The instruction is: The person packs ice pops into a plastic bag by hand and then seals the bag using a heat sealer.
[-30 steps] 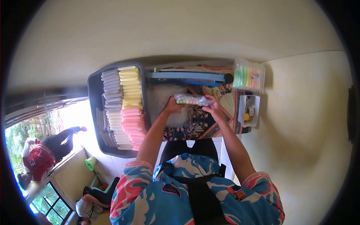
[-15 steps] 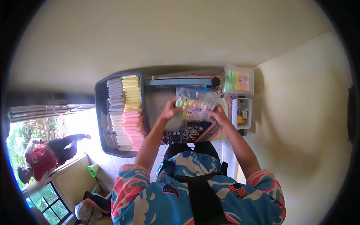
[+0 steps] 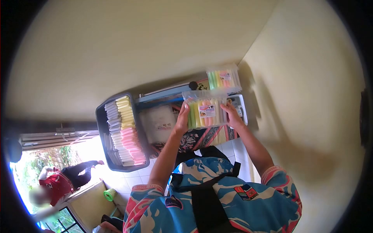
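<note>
My left hand (image 3: 182, 119) and my right hand (image 3: 232, 115) grip opposite sides of a clear plastic bag of pastel sticks (image 3: 206, 116). Inside it, green, yellow, pink and whitish sticks stand side by side behind a printed label. A similar filled bag (image 3: 224, 78) lies just beyond, towards the wall corner. Left of my hands, a stack of flat clear bags (image 3: 158, 123) rests on the table. The grey bin (image 3: 123, 169) further left holds rows of purple, yellow, white and pink stick packs.
A long blue-grey bar-shaped device (image 3: 167, 93) runs along the back of the table. The white container (image 3: 244, 101) with small items sits right of the held bag. Patterned cloth (image 3: 194, 139) covers the table's front. A person in red (image 3: 58, 187) is at far left, near a green bucket (image 3: 109, 194).
The held bag has been tilted up, so its sticks now line up upright and its label faces me. My view has turned and shifted, and the flat bags show more fully.
</note>
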A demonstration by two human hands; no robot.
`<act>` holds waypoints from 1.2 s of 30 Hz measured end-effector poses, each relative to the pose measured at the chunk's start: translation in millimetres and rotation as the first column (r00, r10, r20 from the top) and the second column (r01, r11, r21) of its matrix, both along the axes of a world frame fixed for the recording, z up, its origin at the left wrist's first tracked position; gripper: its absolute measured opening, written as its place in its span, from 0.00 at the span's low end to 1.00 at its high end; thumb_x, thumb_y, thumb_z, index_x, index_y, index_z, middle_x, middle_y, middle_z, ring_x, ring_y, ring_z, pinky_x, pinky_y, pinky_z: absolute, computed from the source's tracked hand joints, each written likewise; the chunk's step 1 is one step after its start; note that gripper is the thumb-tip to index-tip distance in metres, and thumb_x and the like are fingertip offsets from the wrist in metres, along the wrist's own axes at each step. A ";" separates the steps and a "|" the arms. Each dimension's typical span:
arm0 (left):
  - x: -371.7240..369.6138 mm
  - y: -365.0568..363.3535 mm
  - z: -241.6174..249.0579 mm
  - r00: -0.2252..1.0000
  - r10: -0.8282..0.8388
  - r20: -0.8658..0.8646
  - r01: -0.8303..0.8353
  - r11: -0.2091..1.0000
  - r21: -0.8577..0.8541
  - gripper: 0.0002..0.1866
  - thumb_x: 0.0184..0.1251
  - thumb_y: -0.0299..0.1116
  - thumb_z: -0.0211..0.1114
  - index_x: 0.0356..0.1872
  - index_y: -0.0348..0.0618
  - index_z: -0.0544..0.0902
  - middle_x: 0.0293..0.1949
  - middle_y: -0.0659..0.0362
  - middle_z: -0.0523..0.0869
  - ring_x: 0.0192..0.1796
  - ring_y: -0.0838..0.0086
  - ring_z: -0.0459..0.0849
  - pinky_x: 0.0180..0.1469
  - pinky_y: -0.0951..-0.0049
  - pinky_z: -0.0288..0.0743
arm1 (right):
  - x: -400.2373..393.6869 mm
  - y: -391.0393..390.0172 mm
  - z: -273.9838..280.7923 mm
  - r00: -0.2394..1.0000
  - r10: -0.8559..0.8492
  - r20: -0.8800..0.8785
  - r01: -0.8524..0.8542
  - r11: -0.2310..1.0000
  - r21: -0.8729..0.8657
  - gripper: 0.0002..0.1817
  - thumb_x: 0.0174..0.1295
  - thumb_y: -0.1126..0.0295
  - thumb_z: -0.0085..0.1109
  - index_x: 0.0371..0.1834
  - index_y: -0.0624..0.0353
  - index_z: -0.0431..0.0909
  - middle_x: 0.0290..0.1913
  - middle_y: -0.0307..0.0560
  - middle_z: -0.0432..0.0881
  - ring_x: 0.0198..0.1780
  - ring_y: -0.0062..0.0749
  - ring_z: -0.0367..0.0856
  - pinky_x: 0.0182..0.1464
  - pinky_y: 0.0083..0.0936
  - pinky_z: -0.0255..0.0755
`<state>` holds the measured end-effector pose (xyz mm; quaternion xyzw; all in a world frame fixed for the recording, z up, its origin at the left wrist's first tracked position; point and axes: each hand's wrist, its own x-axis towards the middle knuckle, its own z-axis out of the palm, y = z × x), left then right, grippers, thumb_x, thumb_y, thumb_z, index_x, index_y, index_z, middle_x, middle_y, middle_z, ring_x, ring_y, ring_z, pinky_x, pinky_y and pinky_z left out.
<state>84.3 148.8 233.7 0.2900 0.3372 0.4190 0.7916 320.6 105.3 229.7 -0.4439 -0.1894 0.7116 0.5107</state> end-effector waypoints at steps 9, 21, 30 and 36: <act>59.2 0.6 -24.6 0.985 -0.170 0.032 0.172 0.976 -0.132 0.27 0.70 0.23 0.49 0.69 0.51 0.60 0.63 0.52 0.72 0.63 0.59 0.74 0.63 0.58 0.71 | 65.5 -18.3 -36.8 0.983 0.030 0.179 -0.045 0.996 0.081 0.37 0.48 0.77 0.67 0.65 0.61 0.64 0.53 0.47 0.78 0.51 0.34 0.80 0.55 0.31 0.74; 148.5 157.7 -44.1 0.991 -0.091 -0.095 0.082 0.992 -0.096 0.24 0.69 0.27 0.56 0.65 0.39 0.64 0.54 0.52 0.78 0.53 0.64 0.80 0.54 0.63 0.78 | 151.1 138.1 -27.9 0.869 -0.043 0.492 0.064 0.998 -0.024 0.39 0.51 0.74 0.69 0.69 0.61 0.63 0.52 0.52 0.79 0.50 0.36 0.80 0.51 0.30 0.74; 144.8 184.2 -102.2 0.877 0.037 -0.480 0.015 0.994 0.105 0.24 0.62 0.28 0.66 0.59 0.35 0.73 0.43 0.54 0.85 0.40 0.72 0.83 0.43 0.71 0.77 | 157.9 154.3 -87.9 0.820 -0.114 0.561 0.048 0.990 0.131 0.36 0.50 0.71 0.71 0.64 0.60 0.68 0.46 0.52 0.82 0.44 0.35 0.81 0.46 0.30 0.75; 146.9 158.9 -75.5 0.416 0.419 -0.807 0.164 0.839 0.519 0.27 0.54 0.29 0.69 0.57 0.43 0.75 0.34 0.50 0.85 0.34 0.61 0.84 0.40 0.63 0.77 | 158.8 145.8 -89.6 0.521 -0.149 0.840 -0.042 0.979 0.199 0.32 0.49 0.67 0.72 0.58 0.61 0.70 0.46 0.54 0.82 0.44 0.38 0.82 0.47 0.33 0.76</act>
